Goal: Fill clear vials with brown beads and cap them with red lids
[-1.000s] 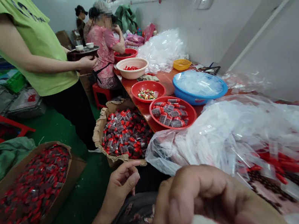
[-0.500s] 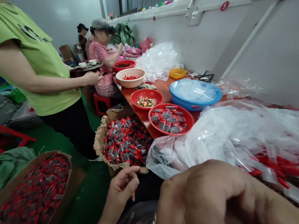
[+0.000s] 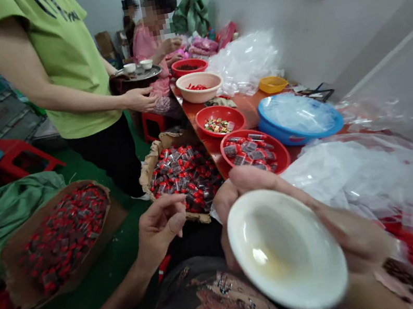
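Observation:
Close to the camera, my right hand [image 3: 340, 211] grips a small white tea cup [image 3: 304, 243], tilted so its inside faces me. A little yellowish liquid shows at the bottom. My left hand [image 3: 161, 228] hovers above my lap with its fingers loosely bent and apart, holding nothing. Just beyond it stands a cardboard box [image 3: 149, 170] full of small clear containers with red ends and dark contents. A red bowl [image 3: 286, 159] of similar containers is on the table behind my right hand.
A person in a green shirt [image 3: 69, 66] stands at left with a round tray [image 3: 138, 75] bearing two cups. Bowls and a blue basin [image 3: 278, 134] line the table [image 3: 211, 148]. Plastic bags [image 3: 325, 177] lie at right; another filled box [image 3: 14, 281] sits on the floor.
My right hand has turned and lowered the cup, so its inside now shows. The standing person's free hand has moved away from the tray, fingers extended. My view has tilted downward.

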{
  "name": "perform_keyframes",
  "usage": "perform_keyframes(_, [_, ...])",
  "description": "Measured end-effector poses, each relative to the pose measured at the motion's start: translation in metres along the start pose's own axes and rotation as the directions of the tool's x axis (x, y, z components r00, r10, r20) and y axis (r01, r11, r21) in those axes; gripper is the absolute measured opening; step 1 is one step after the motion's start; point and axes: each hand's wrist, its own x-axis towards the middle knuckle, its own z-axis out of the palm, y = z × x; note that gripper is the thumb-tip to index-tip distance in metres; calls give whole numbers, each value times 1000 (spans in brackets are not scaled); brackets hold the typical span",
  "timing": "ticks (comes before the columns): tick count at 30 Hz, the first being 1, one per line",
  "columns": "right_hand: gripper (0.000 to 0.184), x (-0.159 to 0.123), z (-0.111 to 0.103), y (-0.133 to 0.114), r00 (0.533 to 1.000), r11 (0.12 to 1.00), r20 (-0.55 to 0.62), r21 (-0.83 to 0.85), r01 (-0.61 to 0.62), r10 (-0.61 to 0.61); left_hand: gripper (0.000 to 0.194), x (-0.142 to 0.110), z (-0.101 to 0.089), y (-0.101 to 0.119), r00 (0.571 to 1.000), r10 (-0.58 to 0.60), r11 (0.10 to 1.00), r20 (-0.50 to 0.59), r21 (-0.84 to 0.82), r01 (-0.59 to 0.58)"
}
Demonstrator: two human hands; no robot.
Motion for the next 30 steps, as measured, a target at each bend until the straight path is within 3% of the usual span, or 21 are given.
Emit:
perform_keyframes(4, [44,25,-31,13,980,988,-180,-143,60,-86,35,21,-1,8,973,225,967,52,114,-229])
perform_keyframes(7, [42,48,-55,26,974,981,-198,-179,77,-112,43,39,-4,8,954,290,924,76,238,-299])
perform_keyframes(11, [42,81,-83,39,967,950,-164,-276,146,-196,40,62,-9,1,965,263,922,-3,295,-251])
perform_keyframes(14, [52,105,-99,39,979,895,-90,-429,125,-180,32,78,-14,-4,986,123,976,-115,192,-100])
perform_keyframes(16, [59,125,-107,36,985,809,-51,-579,103,-163,35,90,-20,-9,984,9,996,-178,84,6])
perform_keyframes(19, [58,163,-115,31,963,577,-20,-803,146,-271,40,110,-33,-20,948,-110,992,-300,-100,83])
perform_keyframes(23, [53,221,-125,39,885,220,50,-961,170,-463,32,135,-52,-38,820,-306,909,-484,-404,100])
perform_keyframes(26, [53,254,-135,52,853,50,51,-995,90,-519,30,146,-60,-45,789,-430,818,-439,-559,135])
perform_keyframes(30, [47,274,-147,65,859,-71,3,-997,-39,-512,45,154,-62,-46,787,-461,786,-410,-600,148])
